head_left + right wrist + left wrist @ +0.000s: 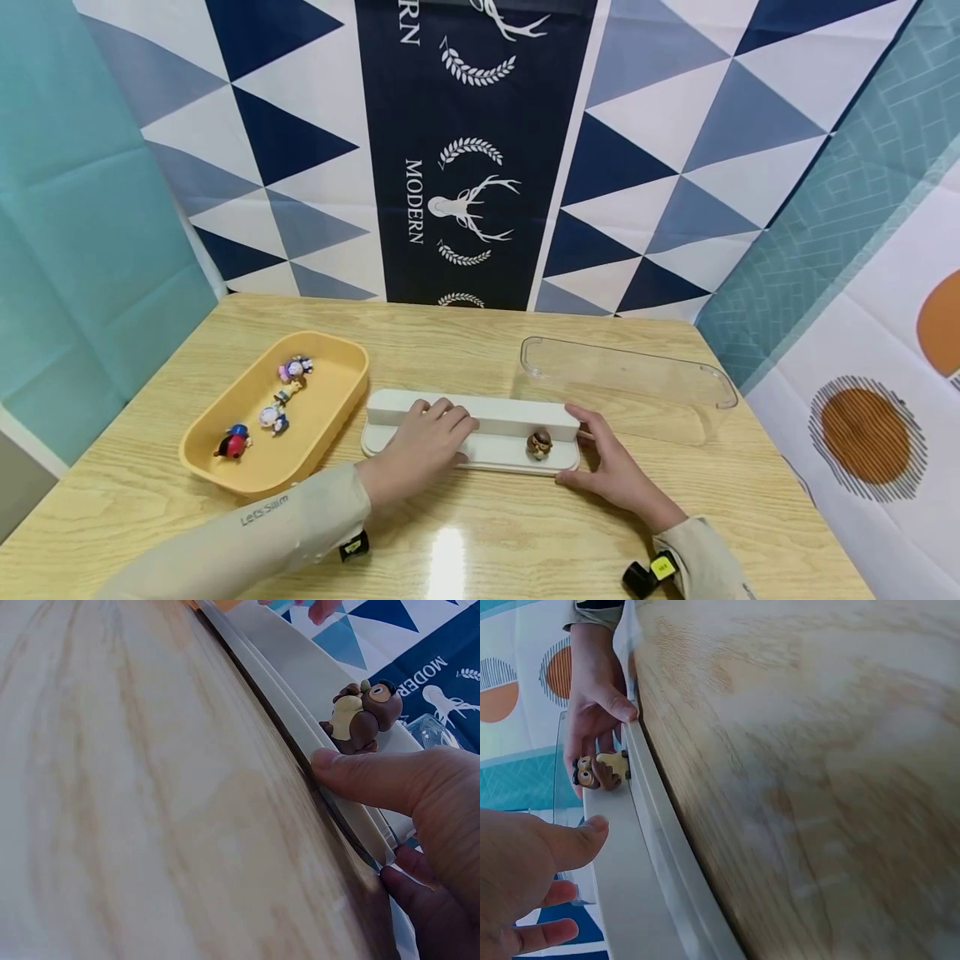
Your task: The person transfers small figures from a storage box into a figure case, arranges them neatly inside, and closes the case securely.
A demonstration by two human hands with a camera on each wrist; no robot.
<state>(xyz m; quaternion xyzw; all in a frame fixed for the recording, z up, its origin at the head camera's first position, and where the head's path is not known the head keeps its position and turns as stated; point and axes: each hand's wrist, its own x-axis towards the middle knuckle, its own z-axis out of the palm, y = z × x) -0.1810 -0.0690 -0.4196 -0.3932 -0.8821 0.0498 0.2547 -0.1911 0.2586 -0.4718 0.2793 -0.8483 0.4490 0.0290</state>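
Note:
A long white two-step display stand (pixel 491 450) lies on the table, with a small brown owl-like figurine (pixel 538 444) near its right end. My right hand (pixel 617 471) grips that end, thumb (pixel 337 765) on the front edge and fingers around the side and back. Over the stand's left half hovers my left hand (pixel 423 446), fingers loosely bent. In the left wrist view its thumb (pixel 577 844) and fingers are apart, with nothing between them. The figurine (pixel 364 716) stands upright on the lower step, close to my right thumb.
A yellow tray (pixel 330 400) at the left holds several small figurines, among them a red and blue one (pixel 235 442). Behind my right hand a transparent cover (pixel 630 375) rests on the table (pixel 525 542). Patterned cloths hang at the back and sides.

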